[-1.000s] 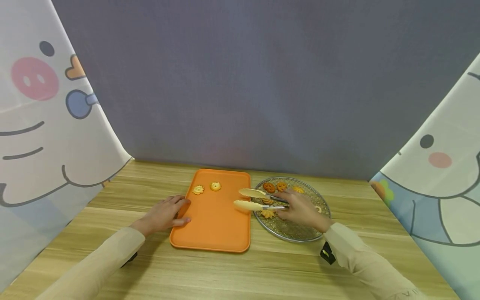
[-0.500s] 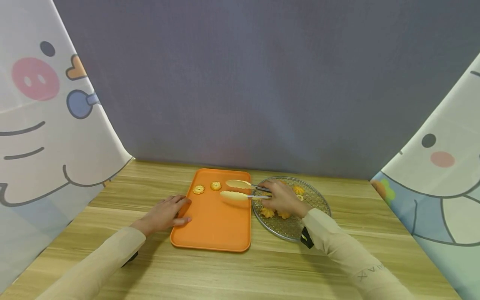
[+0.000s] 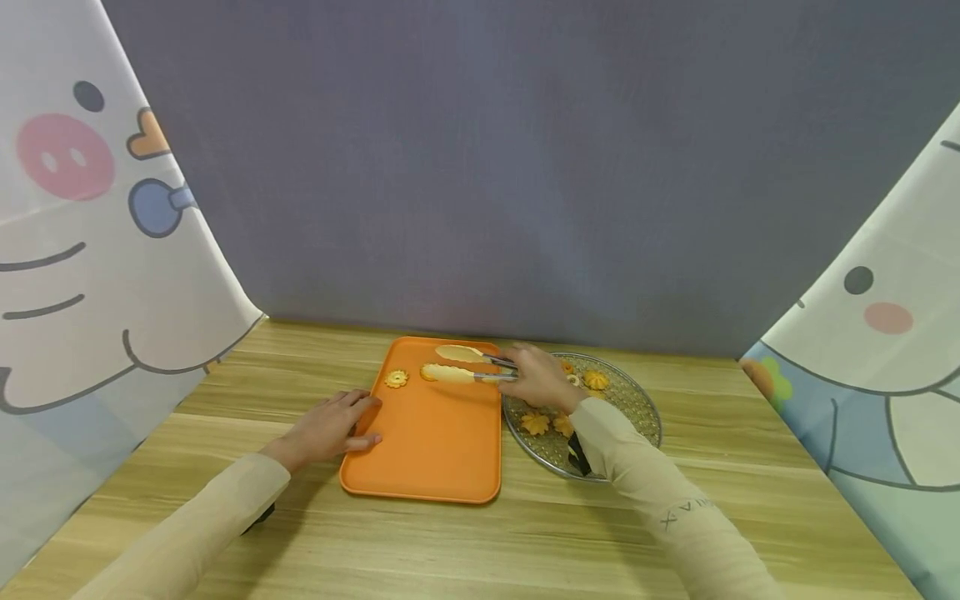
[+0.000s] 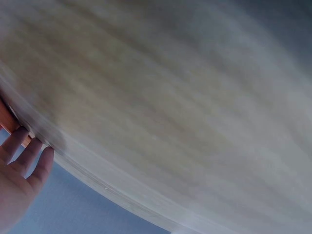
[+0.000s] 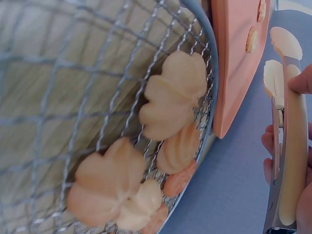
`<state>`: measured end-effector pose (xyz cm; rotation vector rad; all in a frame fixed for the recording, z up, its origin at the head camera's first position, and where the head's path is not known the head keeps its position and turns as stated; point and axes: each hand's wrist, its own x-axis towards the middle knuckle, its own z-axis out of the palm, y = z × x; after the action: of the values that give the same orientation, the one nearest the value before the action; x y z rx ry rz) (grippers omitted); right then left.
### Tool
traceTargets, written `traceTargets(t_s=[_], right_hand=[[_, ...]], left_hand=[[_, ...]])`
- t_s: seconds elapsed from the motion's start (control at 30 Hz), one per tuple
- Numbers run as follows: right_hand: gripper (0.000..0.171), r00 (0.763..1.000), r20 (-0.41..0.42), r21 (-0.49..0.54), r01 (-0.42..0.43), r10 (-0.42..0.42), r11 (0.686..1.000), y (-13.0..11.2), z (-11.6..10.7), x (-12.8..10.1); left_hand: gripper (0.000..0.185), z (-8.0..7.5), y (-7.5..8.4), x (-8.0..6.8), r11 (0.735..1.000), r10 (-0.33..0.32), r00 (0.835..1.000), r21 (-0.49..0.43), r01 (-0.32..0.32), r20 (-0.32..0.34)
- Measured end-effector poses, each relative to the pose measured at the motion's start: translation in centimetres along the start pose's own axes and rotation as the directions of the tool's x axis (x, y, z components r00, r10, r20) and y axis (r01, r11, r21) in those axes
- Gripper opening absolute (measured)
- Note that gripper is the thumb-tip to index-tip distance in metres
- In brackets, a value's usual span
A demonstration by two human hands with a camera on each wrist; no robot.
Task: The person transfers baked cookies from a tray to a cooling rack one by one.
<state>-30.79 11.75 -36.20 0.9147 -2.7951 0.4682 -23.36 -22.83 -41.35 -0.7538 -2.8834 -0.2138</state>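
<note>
Our R hand (image 3: 538, 379) gripped the tongs (image 3: 467, 367), long axis pointing left over the orange tray (image 3: 427, 450), tips by a cookie (image 3: 428, 372). L hand (image 3: 330, 429) lay flat, fingers relaxed, on tray's left edge.

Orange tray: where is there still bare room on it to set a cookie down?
The orange tray is bare across its near half, between the left hand on its left edge and the round wire rack to the right. The far end is crowded: one cookie, and the tongs in the right hand's grip.
</note>
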Motion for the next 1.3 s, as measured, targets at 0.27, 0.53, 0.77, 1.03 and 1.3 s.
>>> traceTargets(t_s=[0.27,0.53,0.77,1.03,1.3], right_hand=[[0.047,0.999,0.038,-0.009,-0.037,0.037,0.999,-0.6,0.5,1.0],[0.043,0.999,0.039,-0.036,-0.020,0.021,0.999,-0.5,1.4,1.4],[0.043,0.999,0.040,-0.004,-0.033,0.033,0.999,-0.5,2.0,1.4],[0.044,0.996,0.069,0.011,-0.060,0.059,0.998,-0.4,2.2,1.5],[0.044,0.995,0.080,0.008,-0.065,0.064,0.998,-0.3,2.4,1.6]], left_hand=[[0.061,0.0,0.0,-0.1,1.000,0.006,1.000,0.012,-0.006,-0.012],[0.060,0.2,0.0,-0.2,1.000,0.017,0.999,0.024,-0.016,-0.031],[0.060,0.2,0.1,-0.1,1.000,0.009,1.000,0.018,-0.008,-0.022],[0.060,0.4,-0.1,-0.1,1.000,0.015,0.999,0.020,-0.015,-0.037],[0.061,0.5,-0.2,-0.1,1.000,0.013,0.999,0.026,-0.012,-0.033]])
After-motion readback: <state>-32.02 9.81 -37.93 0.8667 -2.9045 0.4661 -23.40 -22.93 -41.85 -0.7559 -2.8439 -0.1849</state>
